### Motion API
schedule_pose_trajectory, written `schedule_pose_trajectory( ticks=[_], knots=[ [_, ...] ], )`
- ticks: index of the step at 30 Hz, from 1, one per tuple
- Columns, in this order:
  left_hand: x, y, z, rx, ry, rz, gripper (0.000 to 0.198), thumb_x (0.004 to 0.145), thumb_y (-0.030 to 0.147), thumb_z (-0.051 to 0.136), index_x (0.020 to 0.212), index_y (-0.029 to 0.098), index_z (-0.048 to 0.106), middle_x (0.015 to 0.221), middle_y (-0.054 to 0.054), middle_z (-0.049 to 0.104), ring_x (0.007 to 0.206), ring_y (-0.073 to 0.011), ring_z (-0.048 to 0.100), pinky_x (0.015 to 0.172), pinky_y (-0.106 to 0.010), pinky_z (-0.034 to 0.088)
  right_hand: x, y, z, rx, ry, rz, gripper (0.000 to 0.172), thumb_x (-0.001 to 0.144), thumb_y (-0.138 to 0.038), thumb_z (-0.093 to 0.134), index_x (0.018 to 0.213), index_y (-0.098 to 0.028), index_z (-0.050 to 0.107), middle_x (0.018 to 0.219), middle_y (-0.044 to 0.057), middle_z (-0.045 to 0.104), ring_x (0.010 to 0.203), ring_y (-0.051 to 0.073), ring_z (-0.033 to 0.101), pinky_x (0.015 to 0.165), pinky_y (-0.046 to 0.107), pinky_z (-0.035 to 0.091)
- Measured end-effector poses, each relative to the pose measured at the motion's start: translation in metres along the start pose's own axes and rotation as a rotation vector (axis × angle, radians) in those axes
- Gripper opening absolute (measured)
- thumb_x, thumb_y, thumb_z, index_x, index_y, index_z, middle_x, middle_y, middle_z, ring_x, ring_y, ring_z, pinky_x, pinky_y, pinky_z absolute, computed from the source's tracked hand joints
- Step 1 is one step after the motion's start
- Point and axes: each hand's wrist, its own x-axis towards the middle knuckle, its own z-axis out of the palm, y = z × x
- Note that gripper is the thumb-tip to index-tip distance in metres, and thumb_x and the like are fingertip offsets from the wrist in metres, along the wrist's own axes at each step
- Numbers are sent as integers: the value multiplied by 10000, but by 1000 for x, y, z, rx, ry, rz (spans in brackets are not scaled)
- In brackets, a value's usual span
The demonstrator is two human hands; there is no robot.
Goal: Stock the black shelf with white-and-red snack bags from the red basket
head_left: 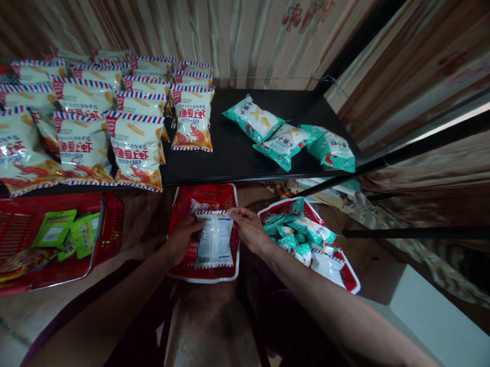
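A snack bag (214, 241) with a red-and-blue striped edge hangs over the small red basket (204, 276), its printed back side facing me. My left hand (185, 237) is closed on the bag's left upper edge. At the top right corner, my right hand (247, 225) pinches the same bag. Part of another snack bag (203, 205) shows inside the basket behind it. To the right, a second basket (352, 279) with a white rim holds several teal snack bags (311, 229) and a whitish bag (327, 269).
Above the baskets runs a black shelf (195, 167). Several striped-edge snack bags (135, 148) stand in rows on its left, and three teal bags (286, 144) lie on its right. A large red basket (9, 228) with green packets (83, 236) sits left. A white box (436, 316) stands lower right.
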Motion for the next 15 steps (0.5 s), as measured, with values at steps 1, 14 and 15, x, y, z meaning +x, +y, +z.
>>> schedule_pose_trajectory(
  ticks=[1, 14, 15],
  knots=[
    [0, 0, 0, -2, -6, -5, 336, 644, 331, 726, 936, 179, 660, 892, -55, 701, 826, -193, 648, 789, -316, 482, 1, 0, -1, 10, 3, 1, 282, 563, -405, 779, 668, -181, 643, 601, -41, 613, 527, 86, 517, 554, 229, 427],
    [-3, -6, -1, 43, -120, -50, 413, 666, 326, 729, 1038, 178, 626, 1002, -68, 694, 961, -228, 625, 896, -367, 438, 8, 3, -2, 116, 45, 22, 283, 532, -384, 806, 644, -184, 639, 544, -43, 620, 488, 104, 533, 519, 240, 432],
    [-3, -7, -1, 37, -115, -51, 412, 663, 325, 736, 1031, 176, 627, 1000, -70, 694, 962, -230, 624, 887, -368, 441, 8, 3, -2, 121, 46, 22, 281, 530, -380, 807, 635, -183, 636, 551, -41, 628, 486, 103, 535, 519, 241, 431]
  ],
)
